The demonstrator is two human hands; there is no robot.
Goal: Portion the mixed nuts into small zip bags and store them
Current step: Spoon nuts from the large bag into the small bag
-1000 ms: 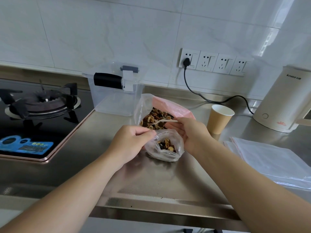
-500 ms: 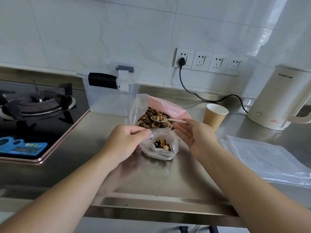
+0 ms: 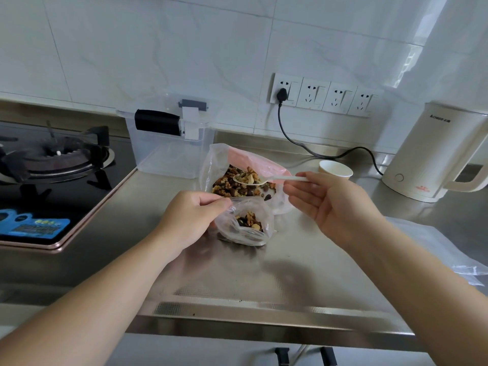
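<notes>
A large clear and pink bag [image 3: 264, 161] of mixed nuts [image 3: 232, 186] stands open on the steel counter. In front of it lies a small clear zip bag [image 3: 247, 228] with a few nuts in its bottom. My left hand [image 3: 191, 220] pinches the small bag's rim at its left side and holds the mouth open. My right hand [image 3: 330, 204] pinches the handle of a white plastic spoon [image 3: 266, 179]. The spoon's bowl is heaped with nuts and hovers over the large bag, just behind the small one.
A clear lidded storage box [image 3: 169, 138] stands behind the bags, left of them. A gas hob [image 3: 50, 165] fills the far left. A paper cup [image 3: 335, 170] and a cream kettle [image 3: 433, 154] with its black cord are at the right. Flat clear bags [image 3: 449, 249] lie near my right forearm.
My right hand has lifted the spoon out of the large bag with a load of nuts and drawn back to the right. My left hand keeps the small bag open.
</notes>
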